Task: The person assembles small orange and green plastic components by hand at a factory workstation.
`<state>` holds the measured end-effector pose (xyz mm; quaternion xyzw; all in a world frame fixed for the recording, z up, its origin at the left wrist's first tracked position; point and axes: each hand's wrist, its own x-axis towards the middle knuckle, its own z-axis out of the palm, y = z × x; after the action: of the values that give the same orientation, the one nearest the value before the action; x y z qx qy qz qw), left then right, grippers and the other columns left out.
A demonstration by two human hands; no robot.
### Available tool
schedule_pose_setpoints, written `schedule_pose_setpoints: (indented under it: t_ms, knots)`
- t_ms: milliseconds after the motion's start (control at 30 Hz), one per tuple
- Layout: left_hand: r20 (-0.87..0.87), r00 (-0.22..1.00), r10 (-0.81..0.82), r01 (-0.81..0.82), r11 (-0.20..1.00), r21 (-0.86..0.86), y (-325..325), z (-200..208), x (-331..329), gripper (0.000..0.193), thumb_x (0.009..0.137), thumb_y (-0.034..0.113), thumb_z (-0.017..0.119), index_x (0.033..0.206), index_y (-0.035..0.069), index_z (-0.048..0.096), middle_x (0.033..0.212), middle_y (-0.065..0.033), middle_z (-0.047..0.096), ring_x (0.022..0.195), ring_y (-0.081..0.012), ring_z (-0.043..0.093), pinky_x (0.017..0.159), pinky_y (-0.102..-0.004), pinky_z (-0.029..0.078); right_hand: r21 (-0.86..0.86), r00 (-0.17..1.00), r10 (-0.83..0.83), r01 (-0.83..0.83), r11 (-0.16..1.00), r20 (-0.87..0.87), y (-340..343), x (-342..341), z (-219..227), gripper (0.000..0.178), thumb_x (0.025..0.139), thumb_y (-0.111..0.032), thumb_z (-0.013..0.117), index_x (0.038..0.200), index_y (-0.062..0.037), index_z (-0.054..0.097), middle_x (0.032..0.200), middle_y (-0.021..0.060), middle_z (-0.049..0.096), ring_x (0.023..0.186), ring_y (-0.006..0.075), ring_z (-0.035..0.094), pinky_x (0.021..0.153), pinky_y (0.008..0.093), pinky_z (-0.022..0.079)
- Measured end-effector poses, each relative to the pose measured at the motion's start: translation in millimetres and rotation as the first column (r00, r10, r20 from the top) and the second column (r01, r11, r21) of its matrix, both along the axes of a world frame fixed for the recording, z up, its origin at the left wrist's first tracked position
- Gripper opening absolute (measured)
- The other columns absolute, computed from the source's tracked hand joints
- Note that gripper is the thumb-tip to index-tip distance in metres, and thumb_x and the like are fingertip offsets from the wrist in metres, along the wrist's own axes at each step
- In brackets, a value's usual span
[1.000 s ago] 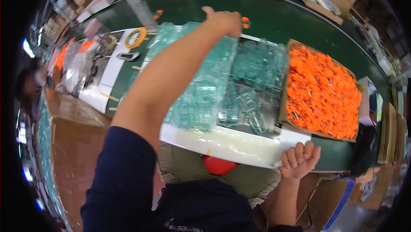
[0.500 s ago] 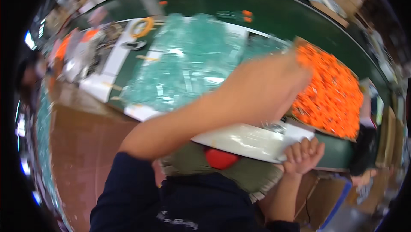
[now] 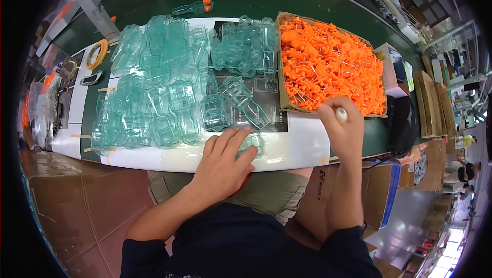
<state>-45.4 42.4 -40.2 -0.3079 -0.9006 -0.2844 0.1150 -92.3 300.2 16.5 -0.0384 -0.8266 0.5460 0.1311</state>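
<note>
My left hand (image 3: 221, 164) rests at the table's front edge, its fingers curled over a clear green plastic part (image 3: 255, 145) that they partly hide. My right hand (image 3: 344, 132) is closed in a fist around a cream-coloured handle (image 3: 341, 115), whose rounded end pokes out at the top; the rest is hidden. That fist is in front of a cardboard box (image 3: 283, 63) heaped with orange plastic pieces with metal pins (image 3: 333, 65). Just beyond my left hand lie a bottle-shaped clear green shell (image 3: 246, 101) and a large spread of similar shells (image 3: 159, 83).
A yellow tape roll (image 3: 96, 54) and a dark grey-and-silver object (image 3: 92, 77) lie at the left. A shell with orange ends (image 3: 197, 7) lies at the back. Cardboard boxes (image 3: 61, 201) stand at the lower left, and a black bag-like object (image 3: 402, 127) is at the right.
My left hand has come back from the orange pieces to the clear part at the front edge. My right fist has risen and now shows the handle. The view has swung right.
</note>
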Motion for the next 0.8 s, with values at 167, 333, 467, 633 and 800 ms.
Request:
schedule_pose_setpoints:
  t_ms: [167,333,467,633,800]
  knots:
    - [-0.085,0.996,-0.025,0.023,0.999,-0.03,3,-2,1,0.029,0.078,0.014,0.072,0.105,0.01,0.063,0.137,-0.0104,0.056,0.121,-0.027,0.053,0.097,-0.0423,0.038,0.629,0.994,0.079,-0.106,0.77,0.07,-2,-29,26,0.02,0.088,-0.024,0.066,0.091,-0.0055,0.071,0.07,0.0077,0.066,0.059,0.0207,0.056,0.055,0.0332,0.045]
    - [-0.084,0.991,-0.101,0.097,0.994,-0.048,0,0,2,0.031,0.078,0.013,0.073,0.108,0.011,0.065,0.138,-0.0093,0.057,0.12,-0.0246,0.056,0.096,-0.041,0.038,0.799,0.976,-0.009,-0.174,0.576,0.219,-14,-37,35,0.019,0.087,-0.025,0.068,0.097,-0.0101,0.074,0.077,0.0062,0.07,0.065,0.0243,0.061,0.062,0.0345,0.048]
    - [-0.14,0.979,-0.145,0.162,0.98,0.114,0,19,8,0.034,0.077,0.015,0.074,0.11,0.012,0.067,0.136,-0.0072,0.06,0.118,-0.0232,0.059,0.096,-0.0419,0.038,0.81,0.986,-0.049,-0.105,0.577,0.162,-16,-40,34,0.019,0.087,-0.026,0.068,0.099,-0.0118,0.074,0.081,0.0071,0.071,0.068,0.0263,0.062,0.065,0.0359,0.05]
    - [-0.075,0.978,-0.194,0.192,0.981,-0.032,-2,4,0,0.025,0.084,0.019,0.07,0.109,0.013,0.066,0.132,-0.0046,0.062,0.115,-0.0202,0.06,0.09,-0.0374,0.041,0.823,0.993,-0.111,0.031,0.567,0.039,-9,-46,30,0.02,0.087,-0.024,0.068,0.101,-0.0115,0.073,0.092,0.0075,0.072,0.076,0.0268,0.064,0.068,0.0364,0.051]
    - [-0.005,0.994,-0.113,0.112,0.978,0.176,4,8,-1,0.024,0.085,0.019,0.07,0.108,0.012,0.066,0.125,-0.004,0.065,0.104,-0.0191,0.063,0.084,-0.0313,0.043,0.805,0.991,-0.123,0.116,0.582,-0.055,-2,-45,29,0.019,0.086,-0.019,0.068,0.102,-0.0112,0.072,0.099,0.0073,0.071,0.082,0.0271,0.065,0.071,0.0369,0.051]
